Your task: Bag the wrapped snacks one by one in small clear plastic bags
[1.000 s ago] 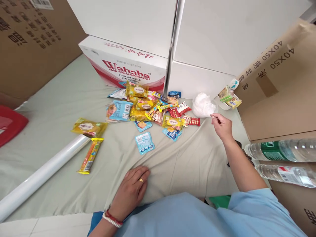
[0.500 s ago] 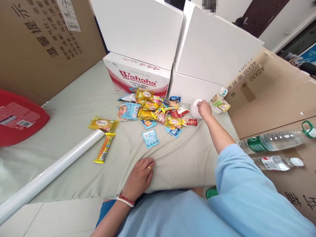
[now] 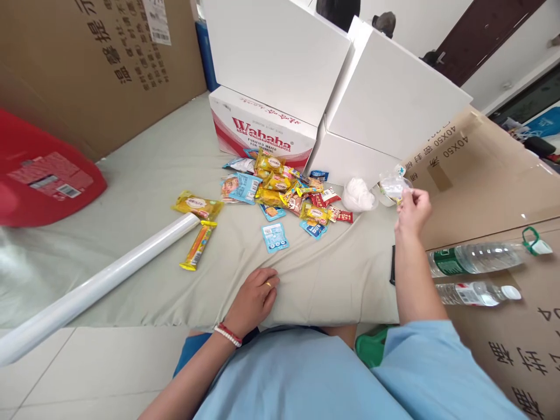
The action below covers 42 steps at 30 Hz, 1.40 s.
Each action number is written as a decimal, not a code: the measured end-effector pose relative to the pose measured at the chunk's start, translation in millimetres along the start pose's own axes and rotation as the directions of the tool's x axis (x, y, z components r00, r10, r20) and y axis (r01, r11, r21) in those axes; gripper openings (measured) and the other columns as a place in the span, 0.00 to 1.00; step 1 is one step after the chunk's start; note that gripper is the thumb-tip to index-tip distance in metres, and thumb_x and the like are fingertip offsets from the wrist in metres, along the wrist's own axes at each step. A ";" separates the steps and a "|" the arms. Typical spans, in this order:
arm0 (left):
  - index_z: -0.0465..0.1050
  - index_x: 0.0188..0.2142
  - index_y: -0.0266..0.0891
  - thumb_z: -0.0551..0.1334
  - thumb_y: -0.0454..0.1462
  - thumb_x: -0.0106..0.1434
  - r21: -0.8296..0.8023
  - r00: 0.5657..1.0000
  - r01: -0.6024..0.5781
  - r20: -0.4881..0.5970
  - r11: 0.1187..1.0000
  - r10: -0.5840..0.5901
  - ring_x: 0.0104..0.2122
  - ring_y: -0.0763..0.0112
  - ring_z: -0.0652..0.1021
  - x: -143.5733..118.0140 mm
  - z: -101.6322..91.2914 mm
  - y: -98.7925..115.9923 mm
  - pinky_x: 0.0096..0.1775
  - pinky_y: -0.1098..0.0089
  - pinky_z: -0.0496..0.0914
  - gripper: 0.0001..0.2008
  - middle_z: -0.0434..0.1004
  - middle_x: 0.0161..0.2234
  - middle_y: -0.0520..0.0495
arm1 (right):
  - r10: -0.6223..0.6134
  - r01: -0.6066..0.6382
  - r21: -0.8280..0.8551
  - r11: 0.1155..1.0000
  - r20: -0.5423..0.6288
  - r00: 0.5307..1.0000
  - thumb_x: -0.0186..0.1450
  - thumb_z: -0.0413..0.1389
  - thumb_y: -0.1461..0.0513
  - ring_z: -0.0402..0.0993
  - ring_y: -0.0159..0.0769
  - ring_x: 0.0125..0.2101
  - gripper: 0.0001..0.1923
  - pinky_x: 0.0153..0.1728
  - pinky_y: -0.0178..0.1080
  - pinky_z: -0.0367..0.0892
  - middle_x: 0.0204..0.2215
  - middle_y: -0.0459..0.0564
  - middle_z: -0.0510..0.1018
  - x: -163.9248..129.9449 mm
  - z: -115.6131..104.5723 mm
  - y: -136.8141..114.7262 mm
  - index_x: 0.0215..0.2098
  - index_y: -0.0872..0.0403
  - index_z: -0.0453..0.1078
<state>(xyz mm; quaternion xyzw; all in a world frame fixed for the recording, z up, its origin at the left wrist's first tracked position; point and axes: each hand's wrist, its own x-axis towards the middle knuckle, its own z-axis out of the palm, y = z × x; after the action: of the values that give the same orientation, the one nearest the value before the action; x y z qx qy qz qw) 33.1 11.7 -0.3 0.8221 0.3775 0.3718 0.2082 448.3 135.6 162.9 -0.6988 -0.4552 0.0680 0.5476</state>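
Observation:
My right hand [image 3: 412, 211] is raised above the grey-green cloth [image 3: 144, 175] and pinches a small clear plastic cup [image 3: 395, 185] at its rim. Just left of it a stack of clear cups [image 3: 357, 195] sits on the cloth. A heap of several snack packets [image 3: 282, 189] lies in the middle, in front of the red and white Wahaha carton [image 3: 262, 131]. A blue packet [image 3: 275, 237] lies apart from the heap, closer to me. My left hand [image 3: 255, 298] rests flat on the cloth's near edge and holds nothing.
A roll of clear film [image 3: 94, 286] lies at the left beside a yellow packet [image 3: 196, 205] and an orange stick packet [image 3: 198, 248]. White boxes [image 3: 389, 111] stand behind. Two water bottles [image 3: 476, 256] lie on brown cardboard at the right. A red tub [image 3: 39, 175] sits far left.
My right hand reached to the stack of cups, then drew back to the right with one clear cup in its fingers. The left hand stayed on the cloth. The camera view tilted up.

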 end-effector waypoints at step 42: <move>0.73 0.41 0.40 0.61 0.56 0.64 -0.446 0.703 0.693 0.242 0.567 -0.669 0.27 0.66 0.78 21.3 3.7 34.7 0.34 0.66 0.75 0.22 0.78 0.28 0.50 | -0.230 0.129 0.192 0.973 0.741 0.630 0.75 0.52 0.53 0.77 0.38 0.41 0.13 0.46 0.40 0.71 0.40 0.50 0.81 -183.1 32.4 20.2 0.46 0.49 0.76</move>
<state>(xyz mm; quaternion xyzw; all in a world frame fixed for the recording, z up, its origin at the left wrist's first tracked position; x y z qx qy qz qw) 61.5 6.2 28.7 0.5363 0.5481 0.3290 0.5511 334.9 28.5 59.7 -0.5227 -0.7046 0.3262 0.3519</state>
